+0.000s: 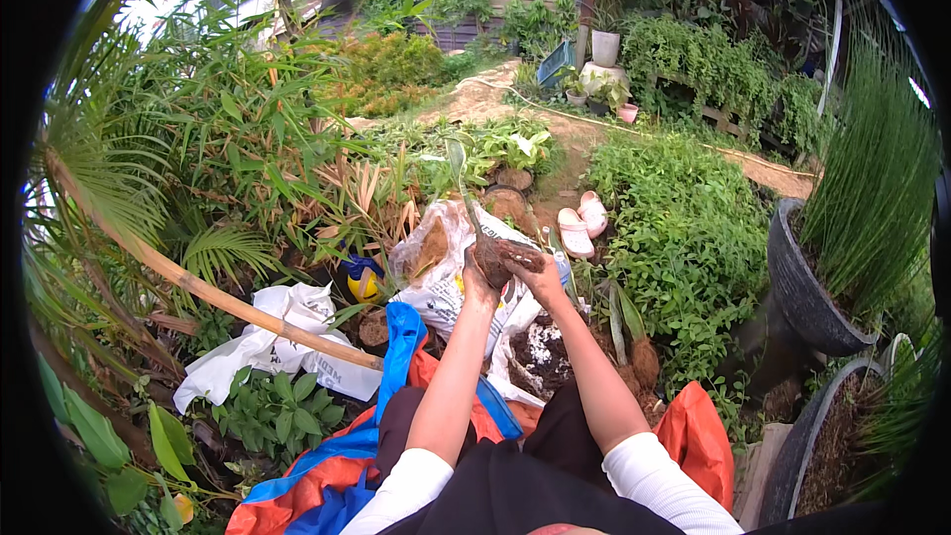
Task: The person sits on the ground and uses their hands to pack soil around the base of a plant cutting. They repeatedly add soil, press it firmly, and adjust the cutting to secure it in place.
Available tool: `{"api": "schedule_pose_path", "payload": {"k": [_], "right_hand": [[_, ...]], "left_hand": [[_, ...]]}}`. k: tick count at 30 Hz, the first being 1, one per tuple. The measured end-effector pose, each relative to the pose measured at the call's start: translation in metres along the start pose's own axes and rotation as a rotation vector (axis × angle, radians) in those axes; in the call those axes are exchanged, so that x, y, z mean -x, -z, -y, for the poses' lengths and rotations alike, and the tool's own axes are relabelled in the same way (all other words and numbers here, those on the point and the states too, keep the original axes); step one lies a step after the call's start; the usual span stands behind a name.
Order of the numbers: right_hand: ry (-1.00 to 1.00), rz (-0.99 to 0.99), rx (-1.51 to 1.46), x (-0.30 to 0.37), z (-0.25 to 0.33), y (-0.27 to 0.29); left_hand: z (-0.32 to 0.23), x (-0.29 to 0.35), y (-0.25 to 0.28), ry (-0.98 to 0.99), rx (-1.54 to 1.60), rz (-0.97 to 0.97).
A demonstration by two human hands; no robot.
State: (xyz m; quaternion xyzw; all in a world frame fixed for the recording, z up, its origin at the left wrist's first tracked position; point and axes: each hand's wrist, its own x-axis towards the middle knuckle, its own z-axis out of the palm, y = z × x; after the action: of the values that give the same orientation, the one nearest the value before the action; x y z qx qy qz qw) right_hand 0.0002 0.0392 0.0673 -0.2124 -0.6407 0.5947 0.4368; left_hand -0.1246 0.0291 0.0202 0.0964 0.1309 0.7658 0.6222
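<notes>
A plant with a long, narrow upright leaf (pixel 459 163) and a brown, soil-covered root ball (pixel 489 256) is in front of me. My left hand (pixel 477 277) is wrapped around the root ball from the left. From the right, my right hand (pixel 543 279) closes against the same root ball, its dirty fingers partly lost in brown soil. Below the hands lies an open white plastic sack (pixel 458 312), with dark soil (pixel 543 357) spilling beside it. Another long-leaved plant (pixel 616 325) lies to the right, its brown roots (pixel 645 365) toward me.
Pale clogs (pixel 575 235) stand beyond my right hand. Orange-and-blue tarpaulin (pixel 698 436) spreads around my legs. A bamboo pole (pixel 223 299) slants in from the left over white sacks (pixel 297 309). Large black pots (pixel 812 282) stand at right; low green plants (pixel 684 228) cover nearby ground.
</notes>
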Motion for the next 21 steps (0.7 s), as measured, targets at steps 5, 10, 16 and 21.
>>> {"api": "schedule_pose_path", "payload": {"k": [5,10,16,21], "right_hand": [[0.174,-0.078,0.222,0.001,-0.005,-0.005],[0.175,0.007,0.065,-0.001,-0.010,-0.005],[0.319,-0.150,0.410,0.001,-0.013,-0.012],[0.232,-0.233,0.199,-0.029,-0.020,-0.026]], "left_hand": [[0.001,0.003,-0.002,-0.011,-0.019,0.025],[-0.002,0.006,-0.003,0.011,-0.033,0.103],[0.001,0.010,-0.002,-0.030,-0.121,-0.005],[-0.004,-0.014,-0.012,0.004,-0.072,0.006]]}}
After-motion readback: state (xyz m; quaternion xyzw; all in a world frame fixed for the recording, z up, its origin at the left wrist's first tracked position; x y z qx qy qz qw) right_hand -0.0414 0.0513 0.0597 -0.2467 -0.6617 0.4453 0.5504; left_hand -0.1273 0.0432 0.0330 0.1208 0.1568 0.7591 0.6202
